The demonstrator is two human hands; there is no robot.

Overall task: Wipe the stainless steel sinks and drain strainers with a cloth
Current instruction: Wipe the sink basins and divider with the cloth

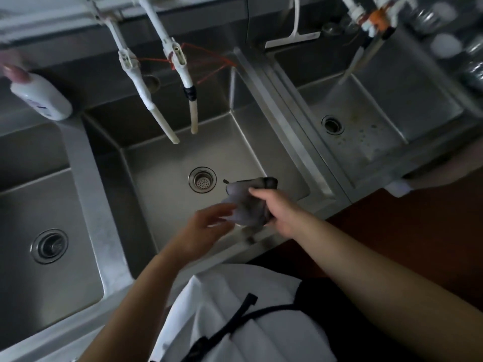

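Three stainless steel basins lie side by side: the left sink [34, 194], the middle sink [162, 163] and the right sink [366, 126]. Over the middle one hang two white faucet spouts [167, 95]. A white bottle [41, 96] stands at the back left. Above the middle sink's near edge, the right hand [277, 207] clutches a bunched grey cloth [248, 202]; the left hand [206, 226], fingers loose, touches its lower edge. The drain strainer [202, 180] sits just left of the cloth.

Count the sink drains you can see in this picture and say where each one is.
3. One drain in the left sink, one drain strainer in the middle sink beside the cloth, one drain in the right sink. None appears hidden.
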